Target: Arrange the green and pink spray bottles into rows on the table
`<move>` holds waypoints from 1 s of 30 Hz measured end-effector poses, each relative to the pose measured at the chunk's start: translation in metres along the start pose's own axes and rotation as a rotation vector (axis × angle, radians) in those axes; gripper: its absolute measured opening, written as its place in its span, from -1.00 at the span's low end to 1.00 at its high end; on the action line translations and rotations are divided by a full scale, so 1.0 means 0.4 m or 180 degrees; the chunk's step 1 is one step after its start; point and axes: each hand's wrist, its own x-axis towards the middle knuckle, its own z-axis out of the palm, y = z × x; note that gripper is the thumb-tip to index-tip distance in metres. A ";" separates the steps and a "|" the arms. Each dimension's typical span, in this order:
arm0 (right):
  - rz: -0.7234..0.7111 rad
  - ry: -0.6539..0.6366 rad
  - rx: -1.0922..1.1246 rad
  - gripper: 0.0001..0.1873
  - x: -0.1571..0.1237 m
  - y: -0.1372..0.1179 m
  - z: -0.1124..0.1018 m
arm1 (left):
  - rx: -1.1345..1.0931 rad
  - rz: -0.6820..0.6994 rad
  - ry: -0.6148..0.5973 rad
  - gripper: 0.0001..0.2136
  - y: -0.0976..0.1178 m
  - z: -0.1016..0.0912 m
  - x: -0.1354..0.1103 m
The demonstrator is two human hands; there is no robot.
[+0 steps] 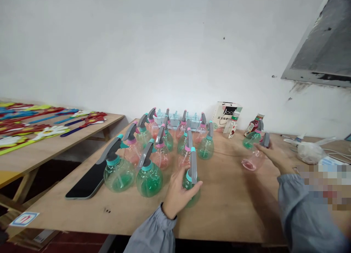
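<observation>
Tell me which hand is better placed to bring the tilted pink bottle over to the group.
Probably the right hand: it holds the pink bottle by its upper part. The left hand is nearer the grouped bottles but is at a green bottle, well away from the pink one.

Adds up to eight green spray bottles (149, 181) and eight pink spray bottles (251, 163); also includes one left hand (178, 190), one right hand (276, 157), one phone (86, 183), one carton (220, 116), one numbered sticker (24, 219), plus glove-shaped items (52, 131) overlapping too much to count

1 green bottle (193, 172) — partly behind left hand (177, 193), base seemingly blurred.
</observation>
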 end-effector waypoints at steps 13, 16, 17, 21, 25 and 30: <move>0.0237 -0.0644 0.1866 -0.55 -0.209 -0.181 0.187 | -0.0156 -0.0050 -0.0075 -0.67 0.009 -0.003 0.005; 0.0170 -0.0465 0.2030 -0.62 -0.208 -0.225 0.216 | -0.0156 -0.0084 -0.0094 -0.68 0.010 -0.004 0.004; 0.0205 -0.0497 0.2021 -0.62 -0.209 -0.235 0.222 | -0.0153 -0.0086 -0.0092 -0.68 0.010 -0.004 0.004; 0.0368 -0.0834 0.1967 -0.53 -0.219 -0.262 0.232 | -0.0135 -0.0084 -0.0056 -0.67 0.009 -0.002 0.003; 0.0219 -0.0938 0.1899 -0.44 -0.234 -0.282 0.237 | -0.0132 -0.0073 -0.0063 -0.68 0.011 -0.002 0.004; 0.0257 -0.1446 0.1991 -0.33 -0.256 -0.286 0.261 | -0.0172 -0.0050 -0.0109 -0.68 0.015 -0.006 0.006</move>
